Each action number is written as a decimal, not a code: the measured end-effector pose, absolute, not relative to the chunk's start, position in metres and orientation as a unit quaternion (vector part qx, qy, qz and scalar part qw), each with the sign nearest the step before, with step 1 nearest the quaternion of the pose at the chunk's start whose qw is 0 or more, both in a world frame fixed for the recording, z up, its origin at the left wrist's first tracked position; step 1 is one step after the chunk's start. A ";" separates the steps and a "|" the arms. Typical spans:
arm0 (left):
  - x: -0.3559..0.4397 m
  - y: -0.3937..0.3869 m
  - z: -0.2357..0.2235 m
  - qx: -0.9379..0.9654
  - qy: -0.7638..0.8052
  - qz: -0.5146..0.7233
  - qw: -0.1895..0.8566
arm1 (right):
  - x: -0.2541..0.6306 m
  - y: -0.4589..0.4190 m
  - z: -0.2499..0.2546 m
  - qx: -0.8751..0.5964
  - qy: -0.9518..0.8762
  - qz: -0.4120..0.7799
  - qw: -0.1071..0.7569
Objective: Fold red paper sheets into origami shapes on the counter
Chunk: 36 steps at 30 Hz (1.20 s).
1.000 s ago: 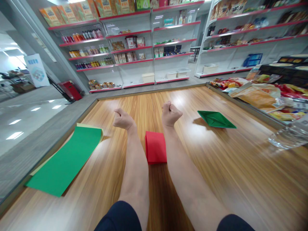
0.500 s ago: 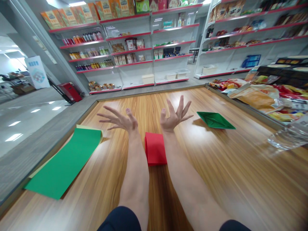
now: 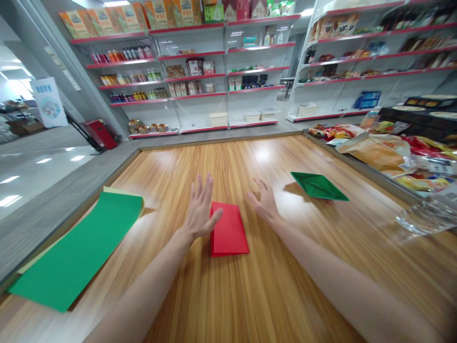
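A folded sheet of red paper (image 3: 230, 231) lies on the wooden table (image 3: 210, 295) between my two hands. My left hand (image 3: 202, 209) is open at its left side, fingers stretched forward and the thumb reaching across the paper's left edge; whether it touches the paper I cannot tell. To the right of the red paper hovers my right hand (image 3: 266, 202), open, with its fingers apart and nothing held. A folded green paper boat shape (image 3: 319, 185) rests farther right. At the left lie green paper sheets (image 3: 82, 247) with a pale yellow one showing beneath.
Snack packets (image 3: 378, 150) and dark boxes (image 3: 417, 114) are piled beyond the table's right edge. A clear plastic bottle (image 3: 428, 214) lies at the right. Store shelves (image 3: 200, 95) with goods stand behind the table, and a red case (image 3: 100, 134) is on the floor.
Both hands have come down and nearer from a raised, palms-up spread to either side of the red paper. My forearms have swung outward. The view has shifted slightly.
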<state>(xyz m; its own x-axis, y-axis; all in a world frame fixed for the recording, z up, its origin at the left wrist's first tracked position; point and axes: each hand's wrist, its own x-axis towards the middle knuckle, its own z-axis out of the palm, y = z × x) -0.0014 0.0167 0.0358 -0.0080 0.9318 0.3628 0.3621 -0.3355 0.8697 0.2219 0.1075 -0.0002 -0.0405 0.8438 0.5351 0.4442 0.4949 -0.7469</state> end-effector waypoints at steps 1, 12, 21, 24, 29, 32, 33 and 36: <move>0.000 0.008 0.030 0.687 0.483 0.462 0.285 | 0.231 0.097 -0.005 -0.452 -0.714 0.206 0.494; 0.000 -0.007 0.004 0.892 0.424 0.080 0.135 | 0.228 0.045 -0.007 -0.456 -0.856 0.117 0.213; 0.005 -0.008 -0.009 0.899 0.398 0.128 0.126 | 0.219 0.044 -0.011 -0.389 -0.587 0.547 0.452; 0.004 -0.004 -0.025 0.802 0.471 0.304 0.205 | 0.218 0.044 -0.006 -0.317 -0.512 0.682 0.415; 0.010 0.006 -0.023 0.456 0.455 0.489 0.589 | 0.214 0.044 -0.004 -0.293 -0.489 0.722 0.392; 0.018 0.016 -0.012 0.396 0.412 0.527 0.629 | 0.201 0.049 -0.005 -0.321 -0.499 0.705 0.388; 0.021 0.020 -0.010 0.376 0.412 0.551 0.620 | 0.195 0.052 -0.006 -0.347 -0.502 0.685 0.397; 0.026 0.032 -0.012 0.342 0.408 0.620 0.576 | 0.181 0.063 -0.009 -0.385 -0.529 0.632 0.416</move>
